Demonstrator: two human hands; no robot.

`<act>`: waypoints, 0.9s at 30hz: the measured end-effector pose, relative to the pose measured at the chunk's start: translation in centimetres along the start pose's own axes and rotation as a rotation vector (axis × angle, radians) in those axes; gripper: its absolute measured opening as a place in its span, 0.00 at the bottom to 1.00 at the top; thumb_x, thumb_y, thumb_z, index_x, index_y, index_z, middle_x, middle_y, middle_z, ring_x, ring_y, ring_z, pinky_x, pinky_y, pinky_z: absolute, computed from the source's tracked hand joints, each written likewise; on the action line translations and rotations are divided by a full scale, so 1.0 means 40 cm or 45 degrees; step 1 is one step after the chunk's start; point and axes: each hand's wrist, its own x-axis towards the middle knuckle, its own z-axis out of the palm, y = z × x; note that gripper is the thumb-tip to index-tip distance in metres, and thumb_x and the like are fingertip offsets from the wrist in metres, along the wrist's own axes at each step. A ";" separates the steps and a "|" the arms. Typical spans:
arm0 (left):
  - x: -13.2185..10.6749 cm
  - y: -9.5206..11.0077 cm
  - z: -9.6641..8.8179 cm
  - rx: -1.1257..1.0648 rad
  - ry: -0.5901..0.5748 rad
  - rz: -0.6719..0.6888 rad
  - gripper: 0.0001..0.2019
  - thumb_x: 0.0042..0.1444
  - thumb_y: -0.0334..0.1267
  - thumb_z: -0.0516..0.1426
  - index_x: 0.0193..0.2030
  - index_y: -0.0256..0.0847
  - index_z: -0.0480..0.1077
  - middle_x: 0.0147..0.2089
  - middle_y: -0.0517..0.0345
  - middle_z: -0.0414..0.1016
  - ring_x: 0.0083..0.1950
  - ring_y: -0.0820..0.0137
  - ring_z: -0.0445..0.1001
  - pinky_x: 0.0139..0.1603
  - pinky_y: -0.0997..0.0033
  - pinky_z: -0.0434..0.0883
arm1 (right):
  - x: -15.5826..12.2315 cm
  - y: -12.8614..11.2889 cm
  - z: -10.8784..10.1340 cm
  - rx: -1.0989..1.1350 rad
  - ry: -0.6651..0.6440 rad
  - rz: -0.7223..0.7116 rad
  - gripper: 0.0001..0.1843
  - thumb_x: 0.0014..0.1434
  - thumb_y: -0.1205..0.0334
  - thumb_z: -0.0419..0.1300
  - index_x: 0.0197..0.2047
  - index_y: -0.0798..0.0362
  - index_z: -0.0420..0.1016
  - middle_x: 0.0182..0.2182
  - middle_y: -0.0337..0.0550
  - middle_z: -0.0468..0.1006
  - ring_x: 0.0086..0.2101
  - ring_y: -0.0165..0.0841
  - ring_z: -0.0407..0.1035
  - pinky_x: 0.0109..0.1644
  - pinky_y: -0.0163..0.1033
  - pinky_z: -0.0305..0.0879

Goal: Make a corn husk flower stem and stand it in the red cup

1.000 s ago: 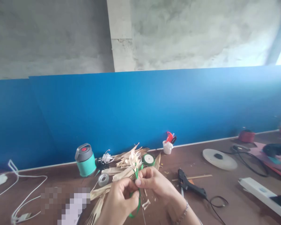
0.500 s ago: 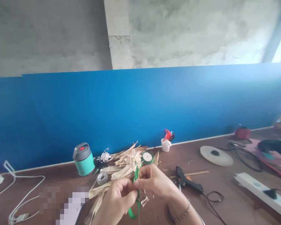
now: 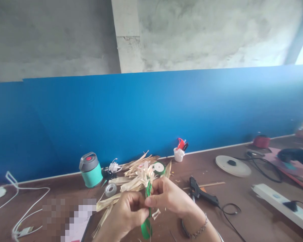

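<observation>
A pale flower made of dried husk point(image 3: 144, 176) stands upright above my fingers, its stem wrapped in green ribbon point(image 3: 146, 230). My left hand point(image 3: 127, 215) is closed, thumb and forefinger pinching the stem from the left. From the other side my right hand point(image 3: 166, 198) pinches the green-wrapped stem just below the petals, its fingertips touching those of the left. A loop of the ribbon hangs beneath both hands, beside a thin stem end. The fingertips partly hide the stem.
Dried husks point(image 3: 131, 185) lie behind the hands with a green ribbon spool point(image 3: 158, 167) and a clear tape roll point(image 3: 110, 190). A black glue gun point(image 3: 203, 193) and a white power strip point(image 3: 282, 203) are at right. A teal flask point(image 3: 91, 174) stands at left.
The ribbon loop below the hands has turned and shows its wider face. Both hands keep their pinch on the stem and have barely shifted.
</observation>
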 end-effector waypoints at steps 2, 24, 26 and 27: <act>0.003 0.001 0.003 0.106 -0.021 -0.022 0.06 0.45 0.37 0.58 0.24 0.35 0.68 0.23 0.63 0.63 0.27 0.75 0.58 0.28 0.76 0.56 | 0.000 -0.002 0.001 -0.079 0.025 0.016 0.14 0.42 0.58 0.69 0.19 0.58 0.71 0.15 0.32 0.65 0.18 0.22 0.54 0.20 0.30 0.46; -0.008 0.010 -0.004 -0.179 -0.031 -0.088 0.16 0.44 0.46 0.64 0.24 0.36 0.65 0.19 0.68 0.61 0.16 0.84 0.48 0.16 0.78 0.44 | -0.003 -0.015 0.018 0.110 0.015 -0.031 0.15 0.41 0.57 0.71 0.22 0.58 0.71 0.17 0.33 0.67 0.19 0.23 0.57 0.22 0.30 0.50; -0.011 0.016 -0.011 -0.337 -0.074 -0.074 0.17 0.41 0.47 0.66 0.26 0.36 0.67 0.23 0.64 0.66 0.17 0.85 0.49 0.15 0.80 0.43 | 0.001 -0.011 0.022 0.458 -0.226 -0.153 0.17 0.43 0.53 0.71 0.27 0.60 0.75 0.22 0.37 0.71 0.23 0.25 0.63 0.27 0.31 0.57; -0.012 0.018 -0.013 -0.401 -0.086 -0.072 0.17 0.39 0.46 0.67 0.26 0.36 0.68 0.24 0.63 0.68 0.17 0.86 0.49 0.14 0.81 0.43 | 0.003 -0.007 0.023 0.580 -0.319 -0.186 0.18 0.44 0.52 0.70 0.30 0.60 0.77 0.24 0.39 0.73 0.24 0.26 0.65 0.30 0.32 0.60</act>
